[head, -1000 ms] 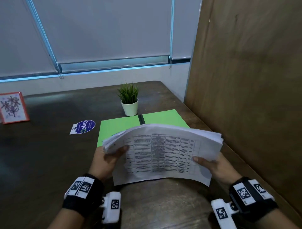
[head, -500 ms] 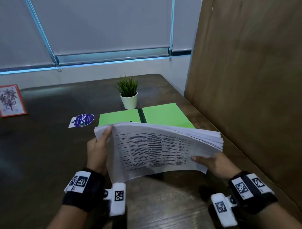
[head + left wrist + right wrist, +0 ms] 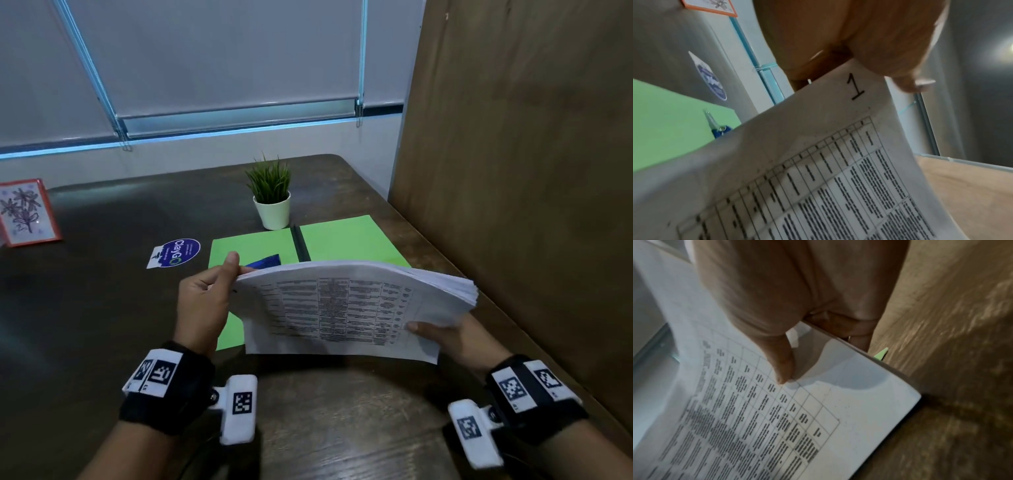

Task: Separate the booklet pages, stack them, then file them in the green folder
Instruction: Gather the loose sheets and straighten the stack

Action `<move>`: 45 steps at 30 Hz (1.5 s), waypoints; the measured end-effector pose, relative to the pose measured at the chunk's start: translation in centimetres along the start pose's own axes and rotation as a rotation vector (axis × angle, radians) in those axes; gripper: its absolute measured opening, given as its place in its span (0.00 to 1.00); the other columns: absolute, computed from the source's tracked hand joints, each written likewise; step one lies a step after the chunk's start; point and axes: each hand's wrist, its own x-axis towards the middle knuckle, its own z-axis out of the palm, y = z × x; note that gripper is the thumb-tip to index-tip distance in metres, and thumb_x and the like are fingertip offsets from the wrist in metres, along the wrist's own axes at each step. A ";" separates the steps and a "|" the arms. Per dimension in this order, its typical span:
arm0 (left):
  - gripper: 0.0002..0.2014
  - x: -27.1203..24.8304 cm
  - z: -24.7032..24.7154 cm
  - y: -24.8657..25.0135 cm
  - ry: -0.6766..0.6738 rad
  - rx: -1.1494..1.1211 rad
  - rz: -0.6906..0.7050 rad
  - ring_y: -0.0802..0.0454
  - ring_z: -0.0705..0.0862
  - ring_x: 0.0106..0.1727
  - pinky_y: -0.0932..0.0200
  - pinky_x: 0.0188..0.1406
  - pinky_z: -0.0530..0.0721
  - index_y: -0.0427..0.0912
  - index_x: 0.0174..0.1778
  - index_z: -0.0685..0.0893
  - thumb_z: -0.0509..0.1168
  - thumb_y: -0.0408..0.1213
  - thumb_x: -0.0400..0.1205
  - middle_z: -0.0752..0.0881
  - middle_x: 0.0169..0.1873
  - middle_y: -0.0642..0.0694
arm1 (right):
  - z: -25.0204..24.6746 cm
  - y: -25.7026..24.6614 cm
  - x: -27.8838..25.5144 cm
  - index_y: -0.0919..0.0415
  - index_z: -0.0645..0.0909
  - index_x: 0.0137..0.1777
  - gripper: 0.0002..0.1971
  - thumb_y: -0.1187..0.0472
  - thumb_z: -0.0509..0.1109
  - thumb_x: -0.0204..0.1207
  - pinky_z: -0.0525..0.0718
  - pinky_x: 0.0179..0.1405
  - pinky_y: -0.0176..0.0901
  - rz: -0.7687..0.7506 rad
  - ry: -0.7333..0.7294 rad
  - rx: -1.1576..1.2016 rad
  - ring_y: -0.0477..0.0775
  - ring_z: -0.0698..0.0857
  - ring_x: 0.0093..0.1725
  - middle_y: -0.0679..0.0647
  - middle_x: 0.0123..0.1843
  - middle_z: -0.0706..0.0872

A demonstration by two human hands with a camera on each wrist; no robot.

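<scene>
Booklet pages (image 3: 346, 308) hanging in air over desk's (image 3: 102, 325) near-right part, long axis running L–R. Left hand (image 3: 202, 301) pinching top sheet's corner; right hand (image 3: 455, 339) gripping stack's end. Green folder (image 3: 352, 240) lying open just beyond, L hand nearer.

You are facing a dark wooden table (image 3: 102, 308) set against a pale wall with lowered grey roller blinds (image 3: 222, 51) edged in blue light, and a tall brown wooden partition (image 3: 531, 171) stands along your right.
</scene>
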 end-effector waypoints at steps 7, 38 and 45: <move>0.10 0.2 0.0 0.7 -0.195 0.177 0.094 0.66 0.88 0.39 0.73 0.39 0.82 0.60 0.34 0.95 0.81 0.37 0.70 0.94 0.37 0.56 | -0.4 0.6 0.1 0.62 0.83 0.64 0.17 0.72 0.73 0.76 0.89 0.56 0.45 0.026 0.005 0.007 0.56 0.90 0.59 0.55 0.59 0.92; 0.12 -2.2 -1.6 -3.1 -0.249 -0.054 -0.384 0.42 0.93 0.54 0.51 0.47 0.93 0.40 0.53 0.91 0.76 0.41 0.77 0.93 0.53 0.38 | 0.3 -1.0 -0.1 0.59 0.82 0.67 0.23 0.62 0.78 0.71 0.85 0.64 0.62 -0.016 -0.009 0.051 0.58 0.89 0.61 0.56 0.60 0.91; 0.28 -1.9 -0.3 -2.3 -0.186 -0.109 -0.419 0.35 0.92 0.55 0.34 0.64 0.85 0.37 0.55 0.92 0.70 0.61 0.78 0.93 0.52 0.34 | 0.3 -0.9 0.3 0.62 0.87 0.59 0.45 0.37 0.90 0.43 0.90 0.51 0.47 0.026 0.042 0.071 0.57 0.91 0.55 0.57 0.56 0.93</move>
